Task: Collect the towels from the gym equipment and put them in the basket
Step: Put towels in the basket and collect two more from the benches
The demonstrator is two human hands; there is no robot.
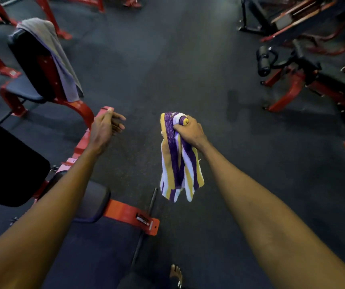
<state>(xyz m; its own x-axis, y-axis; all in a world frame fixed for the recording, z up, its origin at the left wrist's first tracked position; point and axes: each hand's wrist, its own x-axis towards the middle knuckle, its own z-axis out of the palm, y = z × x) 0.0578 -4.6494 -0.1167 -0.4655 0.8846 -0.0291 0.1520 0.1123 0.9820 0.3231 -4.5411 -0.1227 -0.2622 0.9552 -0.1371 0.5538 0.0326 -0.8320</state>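
Right hand (pixel 190 130) fisted around striped towel (pixel 180 163), left hand (pixel 105 128) loosely open, empty; grey towel (pixel 52 55) over blurred bench (pixel 27 59).

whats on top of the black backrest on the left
A grey towel is draped over the black backrest, hanging down its right side over the red frame. The pad surface beneath the towel is covered.
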